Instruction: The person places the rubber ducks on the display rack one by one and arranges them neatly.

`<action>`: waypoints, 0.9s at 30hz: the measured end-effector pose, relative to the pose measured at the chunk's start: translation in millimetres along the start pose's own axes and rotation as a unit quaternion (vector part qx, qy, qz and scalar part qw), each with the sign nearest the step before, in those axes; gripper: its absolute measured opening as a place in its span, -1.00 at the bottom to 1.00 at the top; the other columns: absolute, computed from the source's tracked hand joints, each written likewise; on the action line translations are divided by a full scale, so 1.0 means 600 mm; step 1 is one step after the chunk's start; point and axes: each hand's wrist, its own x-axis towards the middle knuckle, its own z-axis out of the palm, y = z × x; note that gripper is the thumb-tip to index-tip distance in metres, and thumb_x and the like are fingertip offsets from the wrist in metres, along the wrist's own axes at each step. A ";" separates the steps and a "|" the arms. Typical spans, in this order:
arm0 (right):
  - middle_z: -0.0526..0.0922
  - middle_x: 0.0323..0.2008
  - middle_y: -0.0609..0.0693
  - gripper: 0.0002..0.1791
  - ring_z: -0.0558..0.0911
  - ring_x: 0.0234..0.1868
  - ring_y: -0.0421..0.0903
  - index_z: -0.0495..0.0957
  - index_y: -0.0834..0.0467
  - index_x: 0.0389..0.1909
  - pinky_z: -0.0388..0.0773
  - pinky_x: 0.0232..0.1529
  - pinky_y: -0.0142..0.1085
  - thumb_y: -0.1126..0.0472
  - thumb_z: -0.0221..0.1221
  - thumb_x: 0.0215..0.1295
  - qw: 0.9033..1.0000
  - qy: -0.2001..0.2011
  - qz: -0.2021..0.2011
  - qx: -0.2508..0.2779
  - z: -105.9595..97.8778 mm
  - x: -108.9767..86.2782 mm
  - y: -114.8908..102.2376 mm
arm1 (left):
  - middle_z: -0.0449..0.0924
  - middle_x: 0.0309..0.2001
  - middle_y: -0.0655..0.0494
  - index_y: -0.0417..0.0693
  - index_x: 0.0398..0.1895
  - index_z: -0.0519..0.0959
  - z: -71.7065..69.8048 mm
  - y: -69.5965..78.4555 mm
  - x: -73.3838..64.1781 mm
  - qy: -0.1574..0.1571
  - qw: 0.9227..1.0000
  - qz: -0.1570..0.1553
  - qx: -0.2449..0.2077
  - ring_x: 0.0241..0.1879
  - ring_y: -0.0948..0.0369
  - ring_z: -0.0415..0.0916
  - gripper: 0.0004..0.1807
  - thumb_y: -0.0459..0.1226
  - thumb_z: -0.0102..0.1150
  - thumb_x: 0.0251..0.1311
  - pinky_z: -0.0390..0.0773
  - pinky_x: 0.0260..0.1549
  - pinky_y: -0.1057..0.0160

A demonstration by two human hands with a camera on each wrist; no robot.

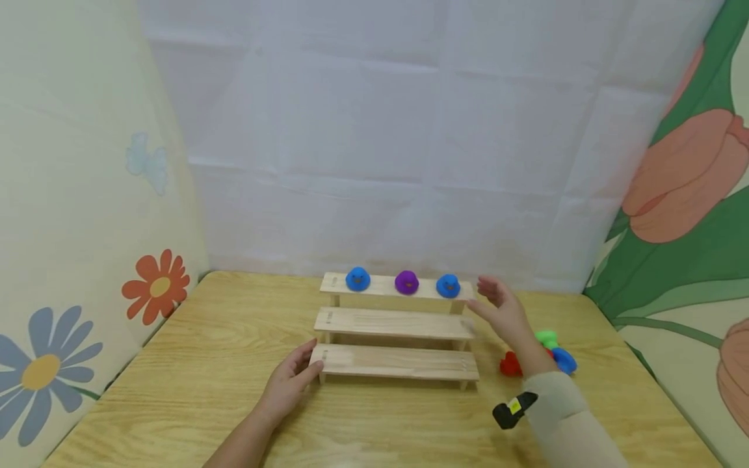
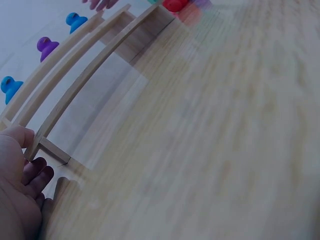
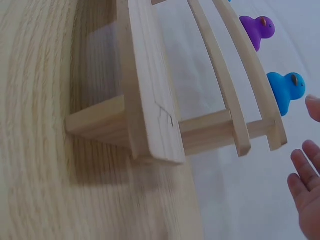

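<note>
A three-step wooden stand (image 1: 398, 361) is on the table. Along its top step sit a blue rubber duck (image 1: 357, 279), a purple rubber duck (image 1: 406, 283) and another blue rubber duck (image 1: 448, 286), spaced apart. My left hand (image 1: 288, 379) grips the left end of the lowest step; in the left wrist view the thumb (image 2: 21, 135) lies against that end, with the other fingers below it. Just beyond the top step's right end is my right hand (image 1: 503, 315), fingers extended and holding nothing. In the right wrist view it is apart from the nearest blue duck (image 3: 285, 92).
Right of the stand, partly behind my right forearm, lies a group of toys: a red one (image 1: 511, 364), a green one (image 1: 547, 338) and a blue one (image 1: 564, 360). A white cloth (image 1: 386, 143) hangs behind the table (image 1: 234, 325); flower-patterned panels flank it.
</note>
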 end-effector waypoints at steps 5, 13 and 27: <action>0.38 0.34 0.26 -0.33 0.37 0.36 0.15 0.25 0.26 0.37 0.20 0.44 -0.02 0.21 0.27 0.30 1.000 0.009 0.010 -0.007 -0.021 -0.020 0.009 | 0.49 0.24 -0.22 -0.23 0.44 0.22 -0.001 0.003 -0.002 0.003 1.000 -0.005 -0.005 0.24 -0.03 0.42 -0.39 -0.23 0.09 0.40 0.41 0.07 0.36; 0.39 0.33 0.27 -0.36 0.44 0.31 0.01 0.24 0.27 0.37 0.24 0.42 -0.17 0.17 0.22 0.35 0.998 0.038 0.025 -0.037 -0.064 -0.058 0.015 | 0.48 0.24 -0.24 -0.24 0.45 0.21 -0.001 0.002 0.000 0.000 1.000 -0.003 0.001 0.25 -0.05 0.41 -0.37 -0.20 0.10 0.39 0.43 0.09 0.32; 0.50 0.05 -0.27 -0.39 0.37 -0.06 -0.69 0.29 0.29 0.32 0.23 0.03 -0.77 0.14 0.23 0.35 0.995 0.083 0.027 -0.040 -0.106 -0.115 0.047 | 0.50 0.22 -0.24 -0.25 0.43 0.24 0.000 0.006 -0.002 0.008 1.000 -0.003 -0.005 0.23 -0.04 0.43 -0.39 -0.23 0.11 0.38 0.41 0.01 0.46</action>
